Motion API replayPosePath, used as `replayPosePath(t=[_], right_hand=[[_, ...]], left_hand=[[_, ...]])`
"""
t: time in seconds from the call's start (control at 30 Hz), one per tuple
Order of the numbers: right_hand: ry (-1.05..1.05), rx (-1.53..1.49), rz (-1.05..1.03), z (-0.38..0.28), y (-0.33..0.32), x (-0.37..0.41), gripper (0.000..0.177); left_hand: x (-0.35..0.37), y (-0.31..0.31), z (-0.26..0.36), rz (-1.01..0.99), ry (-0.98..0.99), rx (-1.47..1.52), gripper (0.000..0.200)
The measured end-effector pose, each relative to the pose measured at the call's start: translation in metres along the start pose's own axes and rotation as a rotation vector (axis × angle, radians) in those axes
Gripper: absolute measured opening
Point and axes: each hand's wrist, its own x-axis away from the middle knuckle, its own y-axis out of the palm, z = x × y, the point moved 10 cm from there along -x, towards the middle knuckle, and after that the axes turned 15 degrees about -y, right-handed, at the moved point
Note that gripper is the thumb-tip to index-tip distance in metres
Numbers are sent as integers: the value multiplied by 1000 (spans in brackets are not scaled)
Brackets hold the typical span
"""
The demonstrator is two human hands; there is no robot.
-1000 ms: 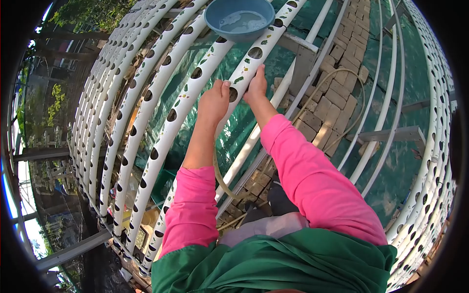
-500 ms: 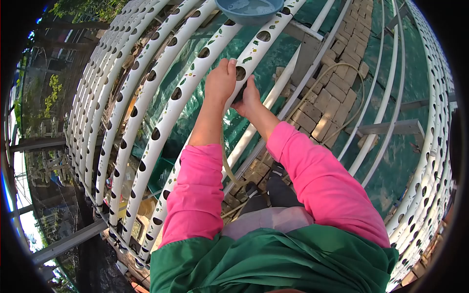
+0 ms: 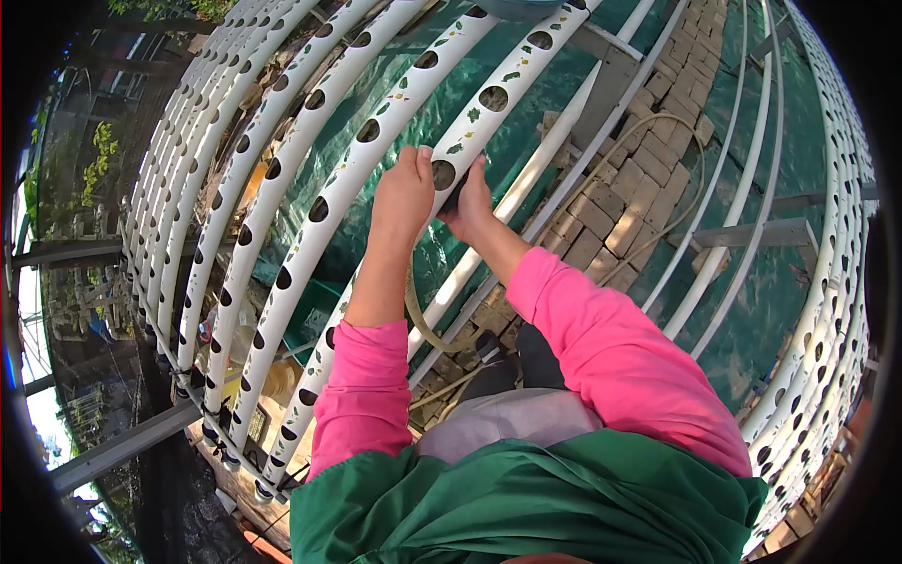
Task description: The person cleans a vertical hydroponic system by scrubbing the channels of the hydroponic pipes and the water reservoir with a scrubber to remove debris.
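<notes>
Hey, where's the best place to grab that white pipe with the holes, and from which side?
Clasp the white pipe on its smooth flanks beside a hole, left hand and right hand coming from opposite sides; its round section suits wrapped fingers.

Curved rows of white holed pipes [image 3: 235, 188] fill the left. Green sheeting [image 3: 526, 113] lies beneath them. A brick path [image 3: 639, 179] runs from near to far, with a tan hose [image 3: 418, 324] on it. More white pipes [image 3: 827, 310] arc along the right, beside a grey metal bracket [image 3: 752, 235]. A blue basin's edge [image 3: 526, 7] shows at the far end.
</notes>
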Motion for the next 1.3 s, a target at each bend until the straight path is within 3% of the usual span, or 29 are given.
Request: replayPosePath(t=[0.07,0.13,0.17,0.2,0.27,0.33,0.4,0.43,0.47,0.53,0.7,0.77,0.8,0.87,0.93,1.1,1.23,1.3], right_hand=[[-36,87,-3,-1,-8,6,69],[-122,534,-255,-12,-14,10,69],[-258,707,-218,-31,-21,14,61],[-259,711,-220,-38,-16,26,61],[-731,811,-141,-99,8,57,52],[-773,808,-158,-112,26,65,44],[-993,954,-431,-117,70,72,40],[-1257,1128,-489,-119,87,83,35],[-1259,1131,-493,-114,86,78,35],[-1605,1704,-425,-100,102,98,32],[-1452,1977,-453,-81,94,107,33],[-1087,1846,-493,-72,68,73,37],[-1089,1847,-491,-78,72,65,37],[-559,1772,-764,-61,70,27,41],[-38,1824,-694,-65,71,28,41],[-10,1527,-752,-55,65,25,34],[-65,1642,-695,-55,62,17,37],[-462,1875,-786,-59,85,13,33]], left_hand=[[10,-2,-15,-34,-7,15,38],[20,-3,-26,-47,-11,20,37],[24,-4,-31,-56,-15,23,37],[28,-7,-36,-54,-16,27,37],[35,-12,-40,-39,-5,32,37],[38,-15,-45,-48,-10,54,37],[37,-16,-48,-57,-10,76,37],[36,-15,-50,-69,-11,120,37],[35,-14,-54,-80,-14,164,37],[33,-13,-58,-51,-16,162,39],[31,-12,-59,-37,-4,165,41],[27,-10,-62,-25,-9,144,43],[25,-11,-61,-24,-7,146,43],[27,-10,-59,-23,-6,121,45],[25,-7,-60,-31,-13,112,45],[21,-7,-58,-31,4,118,45],[21,-9,-60,-13,-1,110,46],[19,-7,-61,-14,0,113,46]])
